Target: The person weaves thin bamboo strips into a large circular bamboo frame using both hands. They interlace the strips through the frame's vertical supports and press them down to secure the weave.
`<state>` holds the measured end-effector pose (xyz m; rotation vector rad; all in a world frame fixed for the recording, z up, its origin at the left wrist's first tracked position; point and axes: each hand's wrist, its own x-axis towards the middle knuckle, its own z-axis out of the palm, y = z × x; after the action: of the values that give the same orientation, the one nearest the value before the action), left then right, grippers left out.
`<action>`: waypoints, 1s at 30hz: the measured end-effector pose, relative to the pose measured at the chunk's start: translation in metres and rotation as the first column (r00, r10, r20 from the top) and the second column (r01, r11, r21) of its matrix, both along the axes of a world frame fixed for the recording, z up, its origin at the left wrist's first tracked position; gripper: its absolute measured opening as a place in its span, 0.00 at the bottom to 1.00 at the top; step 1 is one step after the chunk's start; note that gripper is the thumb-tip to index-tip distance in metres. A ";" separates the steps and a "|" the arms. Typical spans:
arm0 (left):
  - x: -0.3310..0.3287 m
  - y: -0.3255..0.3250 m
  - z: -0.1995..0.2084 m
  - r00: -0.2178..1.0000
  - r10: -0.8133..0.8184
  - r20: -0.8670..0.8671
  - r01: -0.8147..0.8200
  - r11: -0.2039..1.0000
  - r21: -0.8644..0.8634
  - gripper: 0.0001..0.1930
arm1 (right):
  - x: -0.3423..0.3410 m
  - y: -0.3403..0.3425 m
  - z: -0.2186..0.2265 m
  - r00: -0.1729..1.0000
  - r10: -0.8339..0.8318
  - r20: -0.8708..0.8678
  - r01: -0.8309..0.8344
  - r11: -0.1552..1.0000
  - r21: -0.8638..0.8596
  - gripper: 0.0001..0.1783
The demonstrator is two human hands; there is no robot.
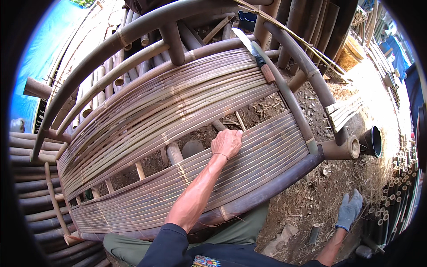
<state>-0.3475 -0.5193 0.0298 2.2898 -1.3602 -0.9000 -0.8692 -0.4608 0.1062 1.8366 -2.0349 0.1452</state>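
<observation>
My bare left hand (227, 143) reaches across a bamboo bench (267, 187). Its fingers are curled over the inner edge of the near group of bamboo slats (262, 147), closed on the edge slat; the fingertips are partly hidden. At the lower right, my right hand (349, 211) wears a grey-blue glove. It is held out over the ground with its fingers apart and nothing in them. A large knife (267, 72) with a wooden handle lies at the far right end of the seat, blade pointing away from me. Between the near slats and the far slats (178, 95) runs an open gap.
Crossbars (175, 155) span the gap above bare soil. The bench's curved backrest (106, 46) rises at the far side. Cut bamboo stalks (396, 191) are stacked at right, near a black bucket (371, 141). More poles (35, 196) lie at left, and a blue tarp (38, 66) hangs beyond.
</observation>
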 end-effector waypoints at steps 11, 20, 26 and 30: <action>-0.011 0.011 -0.018 0.953 -0.076 0.292 0.157 0.951 -0.267 0.20 | 0.329 -0.083 -0.046 0.707 0.573 0.415 -0.668 0.734 0.123 0.23; -0.002 0.016 -0.026 0.945 -0.033 0.327 0.136 0.944 -0.300 0.21 | 0.328 -0.118 -0.022 0.704 0.532 0.471 -0.708 0.580 0.403 0.15; -0.015 0.005 -0.020 0.955 -0.085 0.284 0.166 0.947 -0.274 0.22 | 0.325 -0.209 -0.095 0.466 0.850 0.246 -0.871 0.489 -0.038 0.12; -0.005 0.011 -0.018 0.964 -0.052 0.262 0.120 0.961 -0.251 0.23 | 0.349 -0.202 -0.092 0.666 0.666 0.335 -0.743 0.630 0.226 0.13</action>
<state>-0.3529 -0.5084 0.0117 2.2053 -1.5894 -0.4239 -0.5201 -0.6632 0.0143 2.9061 -1.3653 0.2237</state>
